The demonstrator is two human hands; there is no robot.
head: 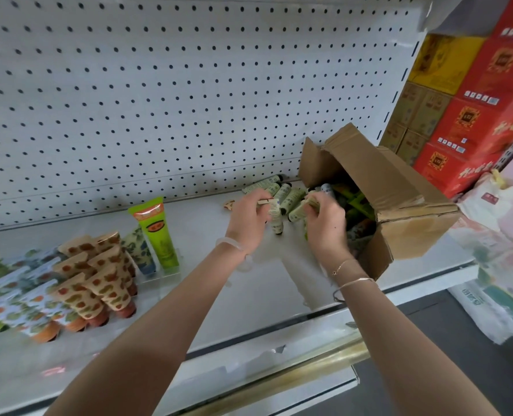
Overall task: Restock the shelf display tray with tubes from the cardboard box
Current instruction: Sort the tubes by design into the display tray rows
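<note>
An open cardboard box [399, 190] lies tipped on its side on the white shelf [207, 283], its mouth facing left with tubes inside. Several pale green tubes [285, 192] with black caps lie spilled on the shelf just outside the mouth. My left hand [249, 219] grips one pale green tube [274, 216], cap pointing down. My right hand [324, 220] is closed on a bunch of pale green tubes at the box mouth. A clear display tray [159, 276] at the left holds an upright bright green tube [156, 232].
Orange-spotted tubes [99, 280] and floral tubes [12, 289] stand in rows at the shelf's left. A pegboard wall [189, 85] backs the shelf. Red and yellow cartons [471, 94] are stacked at the right, with white plastic bags [495, 265] below them.
</note>
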